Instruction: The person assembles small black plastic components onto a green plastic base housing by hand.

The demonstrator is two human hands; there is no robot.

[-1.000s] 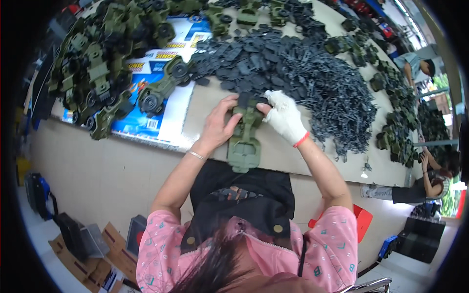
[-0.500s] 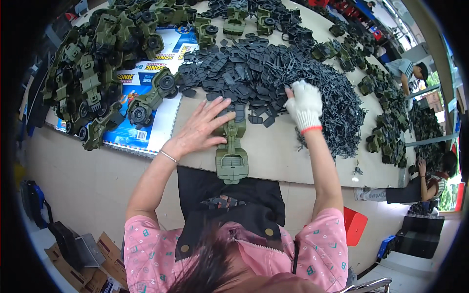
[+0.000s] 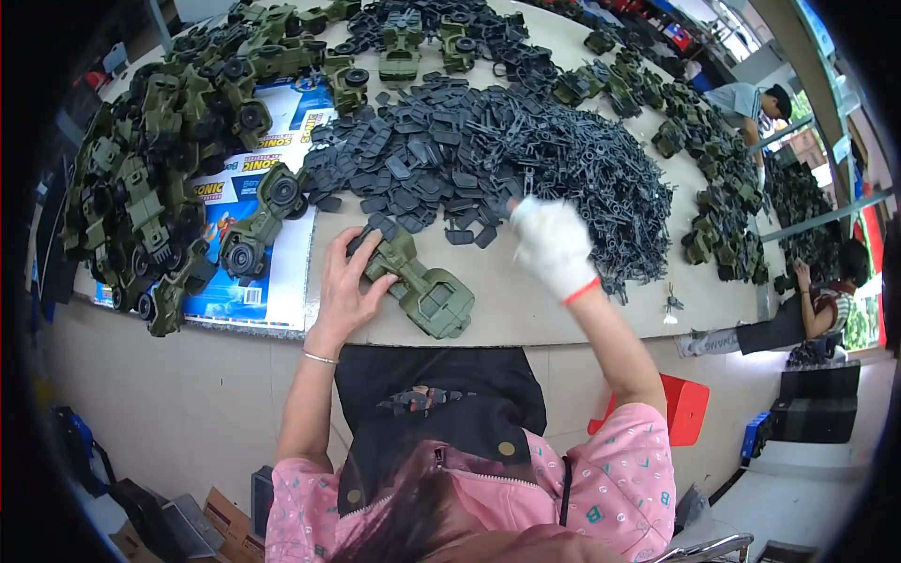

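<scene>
From my remote post I see an olive-green plastic toy vehicle [image 3: 436, 298] slanting out from the fingers of the bare left hand [image 3: 343, 289], its broad, boxy end with a squarish recess pointing away from them, toward the lower right. Those fingers are bent over its narrower end, thumb along the near side, keeping hold of it; a dark-grey plastic part [image 3: 384, 224] shows beside the fingertips. Half a second ago the vehicle stood nearly straight toward the body; now it is turned askew. The white-gloved right hand [image 3: 554, 241] has left the heap of thin, spindly dark-grey plastic pieces [image 3: 624, 202] and is nearer the vehicle, with the heap of flat dark-grey plastic plates [image 3: 404, 155] beyond its fingers. The glove is blurred, its fingers look curled, and I cannot tell how far they are parted or whether they grip anything. The left fingers cover some of the vehicle's narrow end, and its underside is hidden.
</scene>
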